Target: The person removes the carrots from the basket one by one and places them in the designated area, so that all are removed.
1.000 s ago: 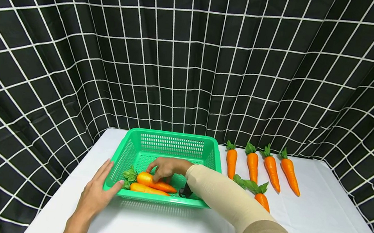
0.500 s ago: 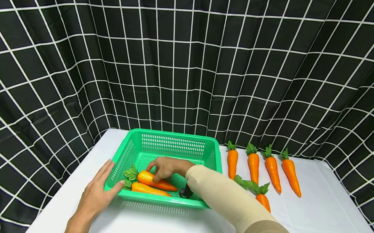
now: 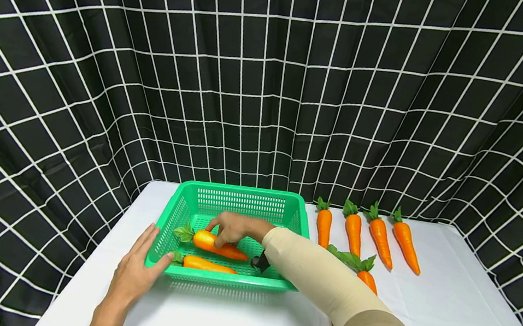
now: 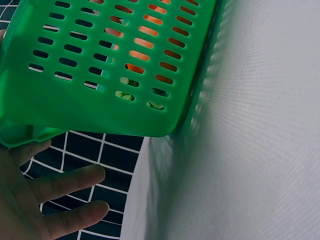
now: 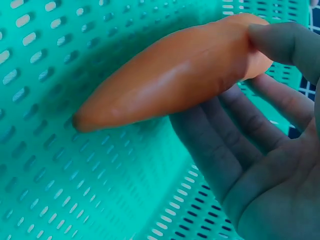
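A green plastic basket (image 3: 243, 189) stands on the table with two carrots inside. My right hand (image 3: 231, 228) grips the farther carrot (image 3: 221, 248), thumb on one side and fingers on the other. In the right wrist view this carrot (image 5: 165, 75) is held over the perforated bottom, its tip pointing away from the palm. The other carrot (image 3: 208, 264) lies along the basket's near wall, its leaves partly behind my left thumb. My left hand (image 3: 136, 267) rests at the basket's near left corner, thumb over the rim; its fingers (image 4: 70, 184) are straight in the left wrist view.
Four carrots stand out to the basket's right: a row of several carrots (image 3: 353, 233) lies leaves toward the back. Nearer, another carrot (image 3: 367, 280) is partly covered by my right sleeve (image 3: 321, 275). A black gridded curtain (image 3: 273, 76) hangs behind the white table (image 3: 452, 298).
My right hand and the carrot in it have moved slightly up and toward the back. The gap between the basket's two carrots has widened. The left hand stays in place.
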A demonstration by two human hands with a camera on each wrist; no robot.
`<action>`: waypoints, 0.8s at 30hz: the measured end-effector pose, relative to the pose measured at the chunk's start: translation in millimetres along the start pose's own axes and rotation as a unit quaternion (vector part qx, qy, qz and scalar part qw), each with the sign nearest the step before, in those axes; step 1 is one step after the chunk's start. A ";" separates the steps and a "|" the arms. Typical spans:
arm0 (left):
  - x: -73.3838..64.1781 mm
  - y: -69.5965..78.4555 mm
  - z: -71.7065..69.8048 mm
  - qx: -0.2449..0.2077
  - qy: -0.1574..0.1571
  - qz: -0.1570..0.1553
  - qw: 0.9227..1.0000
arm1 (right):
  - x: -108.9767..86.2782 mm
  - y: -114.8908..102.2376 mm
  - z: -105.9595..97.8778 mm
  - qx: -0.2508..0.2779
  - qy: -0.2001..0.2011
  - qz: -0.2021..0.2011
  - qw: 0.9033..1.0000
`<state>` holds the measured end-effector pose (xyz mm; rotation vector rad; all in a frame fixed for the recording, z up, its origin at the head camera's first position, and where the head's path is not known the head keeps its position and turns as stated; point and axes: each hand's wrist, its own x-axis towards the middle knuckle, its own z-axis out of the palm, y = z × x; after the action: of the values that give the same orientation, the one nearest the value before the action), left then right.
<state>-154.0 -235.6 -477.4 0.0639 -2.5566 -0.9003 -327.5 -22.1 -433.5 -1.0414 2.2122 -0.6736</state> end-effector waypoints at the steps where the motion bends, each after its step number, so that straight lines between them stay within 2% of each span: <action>1: 0.0 0.1 0.0 0.000 0.000 0.002 1.000 | -1.3 -0.4 -1.3 0.006 0.003 0.000 1.000; 14: -0.6 -1.7 -0.1 0.001 -0.001 -0.004 1.000 | -15.6 -6.9 -16.4 0.047 0.045 -0.015 0.998; 24: -0.4 -0.9 -1.1 -0.003 -0.003 0.001 1.000 | -39.6 -23.1 -34.3 0.139 0.077 -0.044 0.986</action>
<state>-153.3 -236.9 -477.4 0.0577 -2.5595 -0.9098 -319.4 3.1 -382.8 -0.9757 2.1305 -1.0999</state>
